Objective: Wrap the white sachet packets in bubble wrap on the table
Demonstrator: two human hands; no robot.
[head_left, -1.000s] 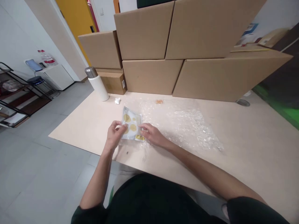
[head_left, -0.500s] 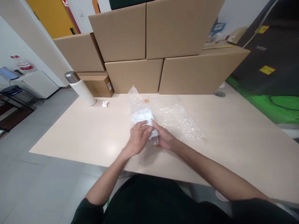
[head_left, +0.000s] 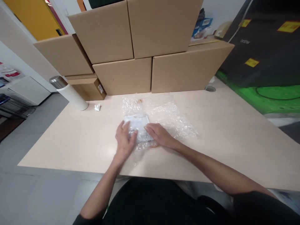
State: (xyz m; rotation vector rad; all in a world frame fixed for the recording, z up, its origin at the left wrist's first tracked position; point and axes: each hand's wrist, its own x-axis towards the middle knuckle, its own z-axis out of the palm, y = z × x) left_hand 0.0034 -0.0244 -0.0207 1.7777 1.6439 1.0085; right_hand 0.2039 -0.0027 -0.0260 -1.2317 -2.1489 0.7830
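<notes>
On pale tabletop (head_left: 225,128), we're risking our flat white packet (head_left: 140,123) slipping through slack clear bubble wrap (head_left: 167,108), left hand (head_left: 125,142) spread, right hand (head_left: 161,135) grip unclear.

a plain, very dark, short-sleeved fabric top (head_left: 145,203) is worn; the upper arms are covered by its dark sleeves (head_left: 262,207), while the forearms (head_left: 203,162), left hand (head_left: 125,140) and right hand (head_left: 161,136) are seen bare.

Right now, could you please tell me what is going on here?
A person's left grip and right grip are at opposite sides of a pale flat packet, which sits amid clear plastic wrap on the table. More of the wrap spreads out to the right. A white bottle stands at the left, near cardboard boxes.
</notes>
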